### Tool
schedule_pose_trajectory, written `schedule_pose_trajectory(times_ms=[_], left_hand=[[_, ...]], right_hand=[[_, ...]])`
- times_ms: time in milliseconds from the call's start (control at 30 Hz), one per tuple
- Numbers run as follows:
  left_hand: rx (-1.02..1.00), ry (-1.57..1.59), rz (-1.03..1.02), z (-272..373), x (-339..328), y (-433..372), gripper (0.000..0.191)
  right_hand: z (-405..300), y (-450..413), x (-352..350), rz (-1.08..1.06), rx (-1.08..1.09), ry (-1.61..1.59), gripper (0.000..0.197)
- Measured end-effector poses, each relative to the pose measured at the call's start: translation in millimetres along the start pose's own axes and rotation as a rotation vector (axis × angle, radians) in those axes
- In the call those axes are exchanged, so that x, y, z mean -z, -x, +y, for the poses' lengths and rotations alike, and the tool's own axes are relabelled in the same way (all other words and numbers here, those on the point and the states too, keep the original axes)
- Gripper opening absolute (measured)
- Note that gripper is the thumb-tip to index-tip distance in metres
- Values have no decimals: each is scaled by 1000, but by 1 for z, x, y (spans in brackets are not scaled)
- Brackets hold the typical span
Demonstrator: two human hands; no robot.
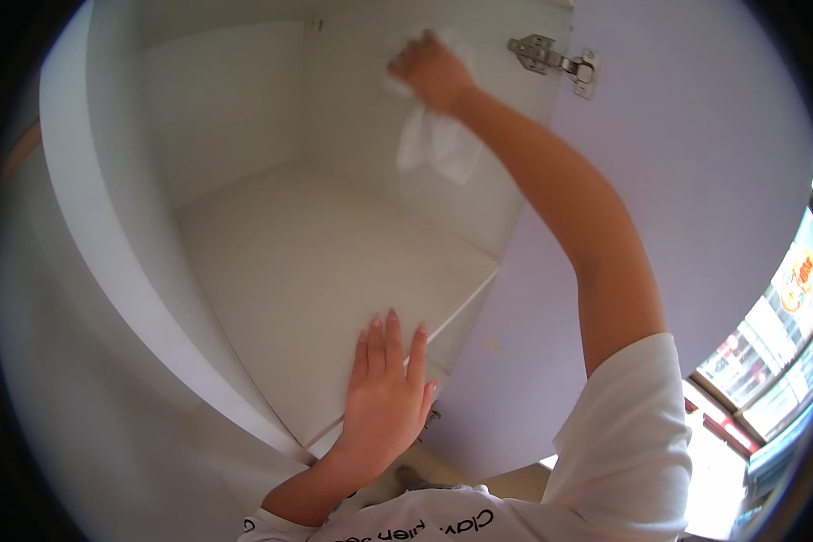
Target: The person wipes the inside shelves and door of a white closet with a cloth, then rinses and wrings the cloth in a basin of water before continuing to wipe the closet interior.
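Observation:
My right hand (437,71) is raised against the inner side wall of a white cabinet (352,129), its fingers closed on a white cloth (437,146). The cloth hangs below the hand in two loose folds; the hand is slightly blurred. Lower down, my left hand (387,393) lies palm down across the front edge of the cabinet's shelf board (298,257), fingers spread, holding nothing.
A lilac cabinet door (677,176) stands open at the right, on a metal hinge (549,59) near the top. The white cabinet edge (101,223) curves along the left. A window (759,352) is at the far right.

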State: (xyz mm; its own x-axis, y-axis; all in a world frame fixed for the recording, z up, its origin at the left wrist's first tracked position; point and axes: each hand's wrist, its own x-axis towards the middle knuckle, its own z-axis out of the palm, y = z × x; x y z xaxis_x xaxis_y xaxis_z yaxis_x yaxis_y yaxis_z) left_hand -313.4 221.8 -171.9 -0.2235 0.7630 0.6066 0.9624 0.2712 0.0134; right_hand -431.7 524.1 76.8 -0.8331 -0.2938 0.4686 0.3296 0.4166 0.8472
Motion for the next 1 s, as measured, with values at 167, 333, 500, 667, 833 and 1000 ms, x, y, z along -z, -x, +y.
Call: schedule_pose_trajectory(times_ms=[167,333,500,667,833,1000], left_hand=[[-60,2,-25,-2,3,-8,55],[50,51,3,-4,-2,-9,46],[142,215,29,-12,-7,-14,37],[298,-32,122,-21,3,-15,37],[425,-36,112,-28,-5,-15,36],[466,76,55,-25,10,-15,33]], right_hand=[[30,-20,-6,130,-215,212,39],[-62,-19,-58,-37,38,-67,37],[-185,34,-124,-278,456,-106,39],[-141,-37,-112,-245,328,-121,40],[-16,-91,-71,10,-77,61,43],[-2,-99,-85,183,-132,-1,36]])
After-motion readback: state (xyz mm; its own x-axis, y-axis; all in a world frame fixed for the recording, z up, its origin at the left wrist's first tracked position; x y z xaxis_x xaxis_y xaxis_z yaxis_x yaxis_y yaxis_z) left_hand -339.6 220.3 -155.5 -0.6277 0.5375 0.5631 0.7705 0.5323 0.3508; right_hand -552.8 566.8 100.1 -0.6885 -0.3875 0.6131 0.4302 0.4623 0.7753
